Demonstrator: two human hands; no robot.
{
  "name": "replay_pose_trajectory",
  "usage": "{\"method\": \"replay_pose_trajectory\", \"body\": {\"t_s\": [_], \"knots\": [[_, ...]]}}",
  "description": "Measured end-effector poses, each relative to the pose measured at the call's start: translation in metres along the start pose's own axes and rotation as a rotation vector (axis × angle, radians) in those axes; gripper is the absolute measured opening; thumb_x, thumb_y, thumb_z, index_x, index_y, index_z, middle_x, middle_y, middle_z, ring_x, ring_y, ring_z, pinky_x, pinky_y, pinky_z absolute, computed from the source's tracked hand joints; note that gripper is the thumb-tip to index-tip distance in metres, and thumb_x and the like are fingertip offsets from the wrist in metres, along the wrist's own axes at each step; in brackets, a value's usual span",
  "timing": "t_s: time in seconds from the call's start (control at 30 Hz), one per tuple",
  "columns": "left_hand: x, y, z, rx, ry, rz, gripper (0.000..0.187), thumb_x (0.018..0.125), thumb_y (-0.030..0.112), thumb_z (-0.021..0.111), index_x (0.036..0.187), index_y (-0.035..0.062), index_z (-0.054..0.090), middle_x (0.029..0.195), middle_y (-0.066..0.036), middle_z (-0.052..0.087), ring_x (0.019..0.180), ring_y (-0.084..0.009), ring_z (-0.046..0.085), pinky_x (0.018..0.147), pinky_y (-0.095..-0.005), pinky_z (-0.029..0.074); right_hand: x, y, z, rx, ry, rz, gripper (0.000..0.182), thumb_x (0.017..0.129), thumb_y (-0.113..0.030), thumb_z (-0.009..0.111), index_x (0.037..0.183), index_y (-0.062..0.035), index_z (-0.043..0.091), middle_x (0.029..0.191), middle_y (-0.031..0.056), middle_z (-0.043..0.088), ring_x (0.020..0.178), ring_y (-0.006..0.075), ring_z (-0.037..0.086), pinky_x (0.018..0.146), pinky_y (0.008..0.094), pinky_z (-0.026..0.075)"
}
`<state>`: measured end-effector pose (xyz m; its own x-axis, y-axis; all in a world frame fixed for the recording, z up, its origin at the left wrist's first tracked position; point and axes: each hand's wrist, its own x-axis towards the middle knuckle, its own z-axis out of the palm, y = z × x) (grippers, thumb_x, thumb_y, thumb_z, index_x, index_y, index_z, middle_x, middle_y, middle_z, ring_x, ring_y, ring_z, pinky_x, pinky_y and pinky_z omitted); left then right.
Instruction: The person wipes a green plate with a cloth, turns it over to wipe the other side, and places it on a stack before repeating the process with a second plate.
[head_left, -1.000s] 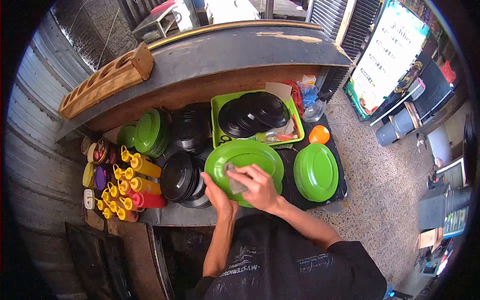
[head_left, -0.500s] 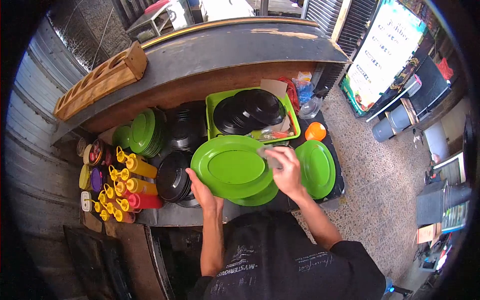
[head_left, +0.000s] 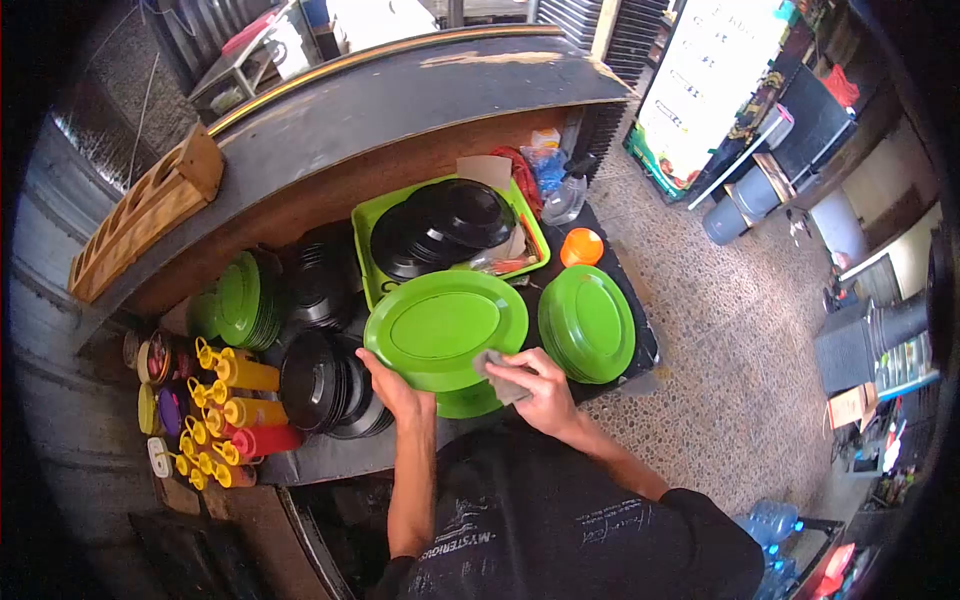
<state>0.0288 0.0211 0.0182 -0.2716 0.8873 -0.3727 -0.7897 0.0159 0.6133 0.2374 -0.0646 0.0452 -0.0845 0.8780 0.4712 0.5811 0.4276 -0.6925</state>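
Note:
My left hand (head_left: 402,392) grips the lower left rim of a green oval plate (head_left: 445,328), tilted toward me over the counter. A crumpled grey cloth (head_left: 503,380) is pinched in my right hand (head_left: 543,393), at the plate's lower right edge. Under the held plate, another green plate (head_left: 468,402) shows in part. To the right stands a stack of green oval plates (head_left: 590,322). Black plates (head_left: 315,380) are stacked left of my left hand. Behind the held plate, a lime-green tray (head_left: 366,240) carries more black plates (head_left: 462,213).
Yellow-capped sauce bottles (head_left: 248,372) crowd the counter's left end, near more green plates (head_left: 240,300). An orange cup (head_left: 581,247) and a clear spray bottle (head_left: 567,198) stand at the right rear. A raised black shelf (head_left: 400,95) with a wooden holder (head_left: 150,210) runs along the back.
My right hand has brought the cloth from the plate's upper right rim down to its lower right edge. The view has turned, so the counter sits further left.

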Motion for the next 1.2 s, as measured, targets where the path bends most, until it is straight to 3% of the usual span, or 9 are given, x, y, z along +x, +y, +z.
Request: {"method": "replay_pose_trajectory", "body": {"t_s": [0.1,0.2,0.4,0.57,0.63,0.73,0.9,0.97,1.2], "knots": [[0.007,-0.013,-0.003,0.066,-0.007,-0.049,0.066,0.113,0.054,0.036,0.146,-0.0005,0.053,0.142,-0.014,0.062,0.128,-0.0296,0.063,0.109,-0.0453,0.052,-0.004,0.001,-0.013,0.131,0.103,0.238,0.030,0.087,0.004,0.075,0.114,-0.0065,0.080,0.103,0.0119,0.074,0.095,0.0261,0.071,0.086,0.0372,0.057],[-0.001,-0.013,0.015,0.188,-0.054,-0.163,0.065,0.113,0.053,0.039,0.142,-0.0018,0.056,0.137,-0.013,0.066,0.121,-0.0267,0.067,0.102,-0.0421,0.057,-0.009,0.035,-0.033,0.312,0.512,0.514,0.019,0.102,-0.014,0.069,0.113,0.0006,0.075,0.107,0.0102,0.076,0.098,0.0175,0.071,0.087,0.0346,0.056],[-0.014,-0.054,0.039,0.443,-0.312,-0.446,0.060,0.112,0.053,0.045,0.134,0.0008,0.063,0.123,-0.011,0.072,0.109,-0.0221,0.071,0.097,-0.0391,0.058,-0.031,0.065,-0.098,0.450,0.134,0.795,0.028,0.101,-0.022,0.074,0.114,0.0023,0.075,0.099,0.0021,0.076,0.089,0.0081,0.066,0.081,0.0284,0.054],[-0.021,-0.100,0.039,0.358,-0.313,-0.736,0.055,0.111,0.051,0.050,0.133,0.0021,0.063,0.131,-0.009,0.069,0.112,-0.0227,0.069,0.098,-0.0411,0.057,-0.064,0.079,-0.118,0.358,0.137,0.857,0.027,0.096,-0.021,0.080,0.111,0.0007,0.076,0.100,0.0031,0.077,0.088,0.0094,0.067,0.080,0.0295,0.055],[-0.024,-0.122,0.030,0.321,-0.382,-0.717,0.048,0.109,0.040,0.059,0.139,0.0029,0.060,0.132,-0.011,0.068,0.118,-0.0251,0.067,0.104,-0.0447,0.055,-0.080,0.092,-0.117,0.316,0.387,0.939,0.022,0.095,-0.020,0.081,0.107,-0.0011,0.076,0.100,0.0017,0.076,0.085,0.0097,0.068,0.078,0.0296,0.056],[-0.039,-0.144,0.025,0.447,-0.462,-0.669,0.047,0.104,0.017,0.067,0.146,0.0012,0.055,0.120,-0.008,0.070,0.101,-0.0157,0.069,0.088,-0.0329,0.060,-0.102,0.115,-0.116,0.282,0.579,0.996,0.027,0.094,-0.021,0.083,0.110,-0.0006,0.076,0.102,0.0042,0.077,0.086,0.0122,0.070,0.079,0.0306,0.056],[-0.045,-0.163,0.042,0.962,-0.572,-0.506,0.070,0.099,0.015,0.075,0.161,0.0113,0.043,0.111,-0.007,0.071,0.092,-0.0128,0.067,0.073,-0.0358,0.062,-0.124,0.137,-0.112,0.099,0.727,0.988,0.038,0.093,-0.029,0.083,0.113,0.0013,0.075,0.104,0.0084,0.079,0.091,0.0172,0.072,0.084,0.0342,0.056],[-0.032,-0.182,0.039,1.148,-0.680,-0.177,0.067,0.090,0.019,0.084,0.150,0.0071,0.058,0.083,-0.007,0.067,0.074,-0.0142,0.067,0.062,-0.0337,0.056,-0.131,0.147,-0.113,0.011,0.706,1.014,0.042,0.092,-0.033,0.083,0.114,0.0011,0.075,0.104,0.0100,0.079,0.092,0.0199,0.073,0.085,0.0362,0.056],[-0.017,-0.203,0.062,1.361,-0.633,0.285,0.056,0.079,0.017,0.091,0.127,-0.0029,0.071,0.083,-0.018,0.070,0.069,-0.0286,0.069,0.067,-0.0440,0.055,-0.122,0.162,-0.111,-0.201,0.608,1.065,0.049,0.089,-0.043,0.083,0.110,-0.0001,0.074,0.101,0.0150,0.078,0.092,0.0292,0.074,0.084,0.0423,0.056]]}}
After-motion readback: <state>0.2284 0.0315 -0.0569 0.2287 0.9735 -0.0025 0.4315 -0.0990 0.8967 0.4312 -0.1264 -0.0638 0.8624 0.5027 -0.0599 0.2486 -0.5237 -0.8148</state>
